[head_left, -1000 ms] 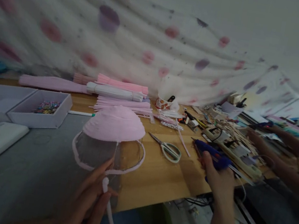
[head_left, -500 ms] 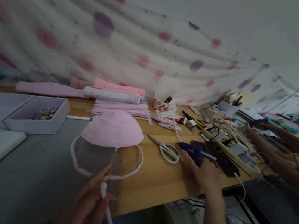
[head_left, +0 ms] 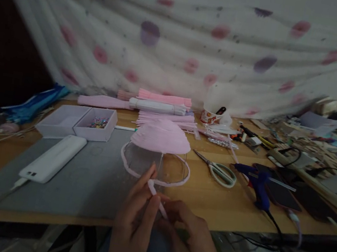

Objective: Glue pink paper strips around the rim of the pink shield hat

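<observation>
A pale pink dome (head_left: 162, 135) with a ribbed surface stands over a pink-wrapped wire ring (head_left: 124, 159), joined to it by thin uprights. My left hand (head_left: 137, 219) is at the ring's front edge, pinching a pale pink pipe cleaner (head_left: 157, 198) between thumb and fingers. Lower right along the same strip, my right hand (head_left: 186, 235) has its bent fingers closed round it; its fingertips are partly hidden. A blue glue gun (head_left: 257, 182) with a glue stick in it lies on the table to the right, untouched. White-handled scissors (head_left: 218, 172) lie between it and the ring.
Bundles of pink and white pipe cleaners (head_left: 158, 106) lie behind the dome. To the left are a white box (head_left: 95, 125) of sequins and a white power bank (head_left: 53, 159) on a grey mat (head_left: 92, 182). Phones (head_left: 276, 190) and a power strip (head_left: 316, 179) lie at right.
My right hand has let go of the glue gun and come left to the pipe cleaner. My view has turned left; another person's arms at the right are out of sight.
</observation>
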Tool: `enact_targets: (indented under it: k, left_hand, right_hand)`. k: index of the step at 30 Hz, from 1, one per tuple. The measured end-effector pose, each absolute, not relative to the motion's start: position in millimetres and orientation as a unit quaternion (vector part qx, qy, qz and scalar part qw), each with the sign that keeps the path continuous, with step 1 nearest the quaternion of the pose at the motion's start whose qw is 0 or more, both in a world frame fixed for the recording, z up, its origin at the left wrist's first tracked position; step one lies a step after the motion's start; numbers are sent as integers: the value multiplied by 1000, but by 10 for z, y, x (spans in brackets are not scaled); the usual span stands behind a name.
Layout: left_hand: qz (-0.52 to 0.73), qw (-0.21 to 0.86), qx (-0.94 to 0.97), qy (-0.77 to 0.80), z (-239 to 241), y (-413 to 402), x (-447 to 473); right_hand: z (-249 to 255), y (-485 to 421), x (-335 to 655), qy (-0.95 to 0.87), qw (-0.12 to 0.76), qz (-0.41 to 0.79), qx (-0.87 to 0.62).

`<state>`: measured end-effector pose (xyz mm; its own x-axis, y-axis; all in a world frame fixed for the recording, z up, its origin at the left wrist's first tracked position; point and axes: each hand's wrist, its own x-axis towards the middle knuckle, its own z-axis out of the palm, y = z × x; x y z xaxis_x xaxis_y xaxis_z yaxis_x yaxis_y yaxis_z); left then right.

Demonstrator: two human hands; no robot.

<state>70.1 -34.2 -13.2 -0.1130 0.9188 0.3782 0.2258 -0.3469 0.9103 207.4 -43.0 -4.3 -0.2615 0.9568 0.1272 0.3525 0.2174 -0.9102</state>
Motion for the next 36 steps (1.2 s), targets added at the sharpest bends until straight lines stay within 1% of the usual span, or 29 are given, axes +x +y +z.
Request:
enact_targets:
  k: [3, 6, 9, 12, 15, 24, 29, 36]
  left_hand:
    - [581, 295, 576, 493, -150, -325, 715]
    - [586, 265, 578, 502, -188, -294, 724]
    - [576, 224, 611, 495, -235, -260, 723]
    - [576, 192, 622, 494, -268, -245, 720]
    - [573, 186, 623, 499, -281, -260, 722]
    - [562, 210, 613, 514, -289, -323, 733]
    - [572, 219, 591, 525, -298, -339, 766]
    - [546, 152, 628, 533, -296, -294, 678]
  right_hand:
    - [-17, -427, 2184, -665, 418, 354, -509]
    - [91, -399, 2286, -681, 451, 239, -526]
    - [192, -293, 2335, -708, 448, 144, -527]
    - [254, -140, 2373, -726, 429, 103, -527]
    - [303, 1, 2431, -743, 414, 89, -519]
    - [412, 207, 2560, -774, 364, 113, -505]
    - [436, 242, 2565, -764, 359, 113, -523]
    - [410, 296, 2515, -759, 375, 109, -520]
